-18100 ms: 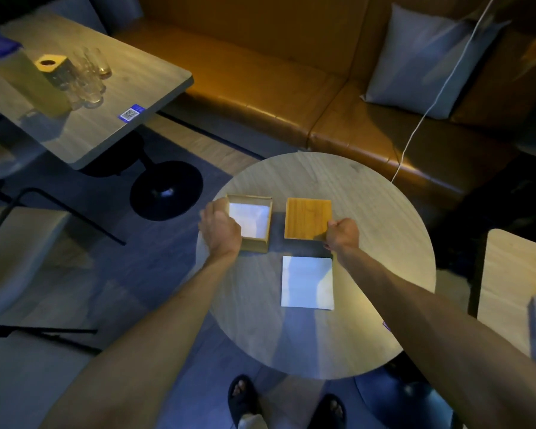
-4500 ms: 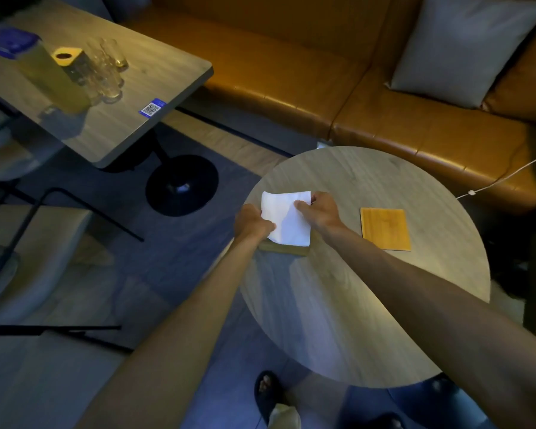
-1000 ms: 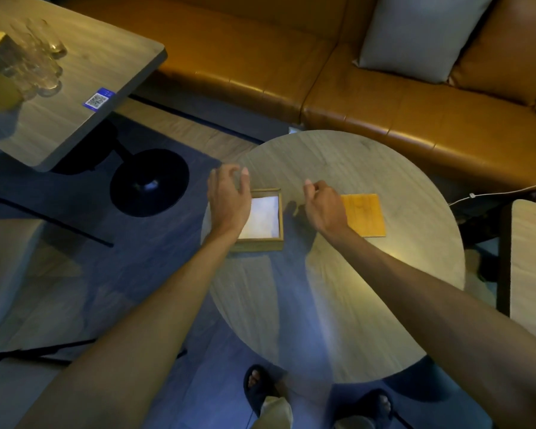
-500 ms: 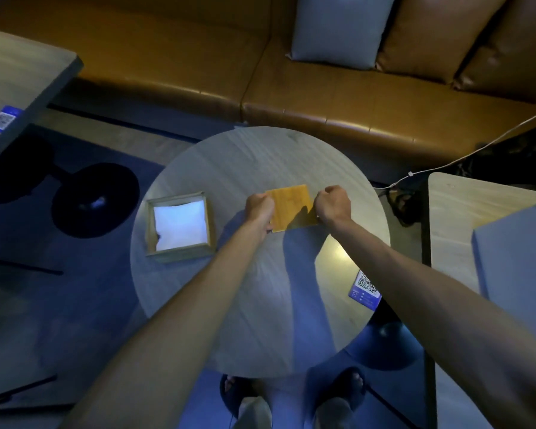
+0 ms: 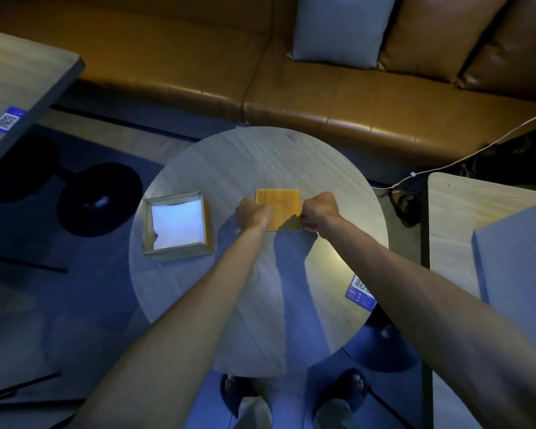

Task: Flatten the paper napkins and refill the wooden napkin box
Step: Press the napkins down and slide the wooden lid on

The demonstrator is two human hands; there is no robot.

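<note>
The open wooden napkin box (image 5: 178,255) stands on the left part of the round table (image 5: 251,162), with white paper napkins (image 5: 176,226) lying flat inside it. To its right lies the square wooden lid (image 5: 280,205). My left hand (image 5: 252,213) grips the lid's left edge and my right hand (image 5: 317,213) grips its right edge. The lid's near edge looks slightly raised, with a shadow under it.
A brown leather sofa (image 5: 322,100) with a grey cushion (image 5: 338,29) runs behind the table. A blue QR sticker (image 5: 360,293) is near the table's right rim. Other tables stand at left (image 5: 16,88) and right (image 5: 464,224); a white cable (image 5: 464,156) hangs at right.
Since a second ago both hands left the box and moved right onto the lid. In the last half second they kept hold of its edges; the lid barely moved.
</note>
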